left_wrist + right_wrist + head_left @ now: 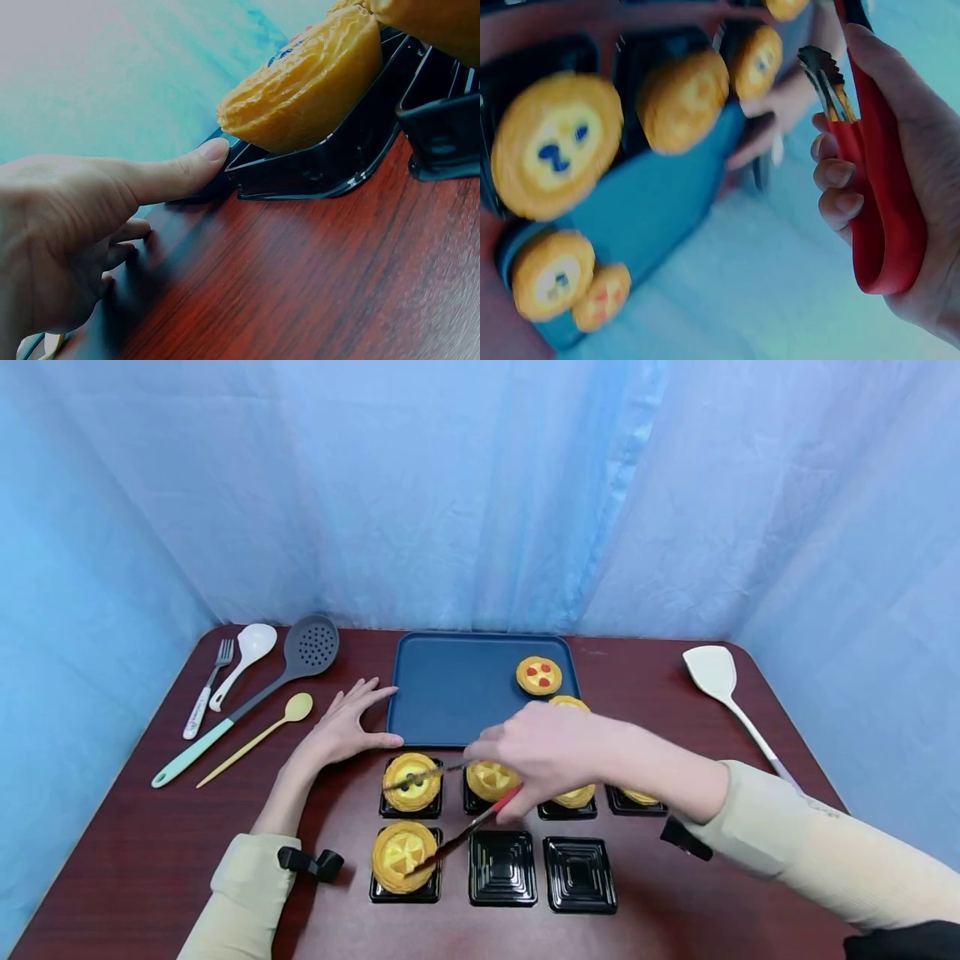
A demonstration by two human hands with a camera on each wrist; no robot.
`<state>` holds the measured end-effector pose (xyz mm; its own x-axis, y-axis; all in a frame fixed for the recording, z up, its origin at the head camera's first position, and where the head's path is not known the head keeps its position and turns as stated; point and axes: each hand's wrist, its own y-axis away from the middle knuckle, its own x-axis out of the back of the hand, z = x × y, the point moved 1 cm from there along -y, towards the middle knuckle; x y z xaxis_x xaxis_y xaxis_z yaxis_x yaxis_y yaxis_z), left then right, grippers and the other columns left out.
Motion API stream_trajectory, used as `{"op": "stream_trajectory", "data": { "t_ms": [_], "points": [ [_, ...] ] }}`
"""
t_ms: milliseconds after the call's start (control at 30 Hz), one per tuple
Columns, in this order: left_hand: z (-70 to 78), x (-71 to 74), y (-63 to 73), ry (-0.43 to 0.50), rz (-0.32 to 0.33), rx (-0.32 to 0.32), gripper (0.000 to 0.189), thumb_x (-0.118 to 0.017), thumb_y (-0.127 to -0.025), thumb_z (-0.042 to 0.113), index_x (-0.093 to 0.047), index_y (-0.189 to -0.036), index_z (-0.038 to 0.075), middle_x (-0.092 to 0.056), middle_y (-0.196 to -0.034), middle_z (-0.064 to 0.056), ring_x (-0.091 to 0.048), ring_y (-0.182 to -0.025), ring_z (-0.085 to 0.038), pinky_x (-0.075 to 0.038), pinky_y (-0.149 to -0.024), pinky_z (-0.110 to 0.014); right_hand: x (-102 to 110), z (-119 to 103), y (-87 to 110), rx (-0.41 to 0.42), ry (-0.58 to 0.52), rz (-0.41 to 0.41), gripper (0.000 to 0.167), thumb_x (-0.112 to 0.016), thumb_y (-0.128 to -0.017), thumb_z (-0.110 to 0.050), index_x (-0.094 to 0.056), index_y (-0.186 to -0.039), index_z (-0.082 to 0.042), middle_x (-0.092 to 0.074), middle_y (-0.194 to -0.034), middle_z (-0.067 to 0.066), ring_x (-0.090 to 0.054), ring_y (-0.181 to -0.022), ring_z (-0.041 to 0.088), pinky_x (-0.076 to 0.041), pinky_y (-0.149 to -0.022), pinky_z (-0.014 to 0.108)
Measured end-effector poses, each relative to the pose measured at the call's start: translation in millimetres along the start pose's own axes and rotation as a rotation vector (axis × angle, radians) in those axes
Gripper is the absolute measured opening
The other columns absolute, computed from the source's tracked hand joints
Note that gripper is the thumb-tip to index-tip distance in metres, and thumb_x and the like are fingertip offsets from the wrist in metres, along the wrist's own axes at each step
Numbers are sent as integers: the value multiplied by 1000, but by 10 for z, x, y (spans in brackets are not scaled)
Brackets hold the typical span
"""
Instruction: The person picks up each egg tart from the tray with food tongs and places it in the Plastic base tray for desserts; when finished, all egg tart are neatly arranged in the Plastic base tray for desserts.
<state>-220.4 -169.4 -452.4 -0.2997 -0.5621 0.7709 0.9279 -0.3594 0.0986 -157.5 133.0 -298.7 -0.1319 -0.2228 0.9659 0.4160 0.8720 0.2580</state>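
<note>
My right hand [543,752] grips a pair of red-handled tongs [885,225]. Their arms are spread and reach left, one tip at the egg tart topped with blue pieces [412,783], the other over the front-left egg tart [402,853]. Both tarts sit in small black trays. My left hand [347,727] lies with fingers stretched and spread at the left edge of the blue baking tray [450,689]. Its thumb [214,150] is by the tray's near corner, close to the black tray with the blue-topped tart. A red-topped tart [538,677] lies on the baking tray.
More tarts in black trays run rightward in the back row, partly behind my right hand. Two black trays [502,870] show bare ridged bottoms. At left lie a fork [202,697], white spoon [255,643], skimmer [311,645] and yellow spoon [297,707]; a white turner [711,672] lies right.
</note>
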Motion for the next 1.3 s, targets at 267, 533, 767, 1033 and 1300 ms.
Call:
{"op": "stream_trajectory", "data": {
  "t_ms": [267, 533, 767, 1033, 1300],
  "points": [
    [0, -10, 8, 11, 18, -23, 91, -82, -85, 47, -41, -159, 15, -19, -171, -24, -7, -161, -45, 0, -129, -66, 238, 652, 442, -252, -80, 116, 72, -78, -83, -61, -62, -141, -21, -72, -120, -6, -59, -74, 6, -52, -66, 30],
    [-62, 16, 26, -8, 24, -10, 89, -81, -87, 45, -41, -159, 15, -20, -170, -25, -8, -160, -45, -1, -129, -67, -54, 1474, 603, -523, -152, 14, 74, -77, -82, -64, -63, -138, -18, -71, -95, -4, -62, -78, 12, -51, -69, 35],
    [-96, -9, 43, -6, 21, -8, 90, -81, -86, 47, -40, -159, 15, -20, -171, -24, -8, -161, -45, -1, -129, -67, -269, 1728, 590, -546, -152, -49, 83, -76, -80, -69, -63, -138, -11, -69, -88, 0, -62, -74, 15, -54, -70, 40],
    [-100, -18, 54, 0, 21, 3, 90, -82, -86, 45, -40, -160, 15, -20, -171, -23, -7, -161, -44, 0, -129, -66, -315, 1802, 581, -567, -139, -77, 84, -76, -80, -69, -64, -137, -9, -71, -92, 1, -63, -75, 15, -57, -75, 42],
    [-79, -14, 43, 1, 33, -5, 89, -82, -86, 45, -41, -159, 15, -20, -171, -24, -8, -160, -45, 0, -129, -67, -366, 1876, 631, -580, -134, -72, 85, -76, -79, -71, -65, -135, -9, -74, -101, 5, -66, -81, 16, -58, -78, 45]
  ]
}}
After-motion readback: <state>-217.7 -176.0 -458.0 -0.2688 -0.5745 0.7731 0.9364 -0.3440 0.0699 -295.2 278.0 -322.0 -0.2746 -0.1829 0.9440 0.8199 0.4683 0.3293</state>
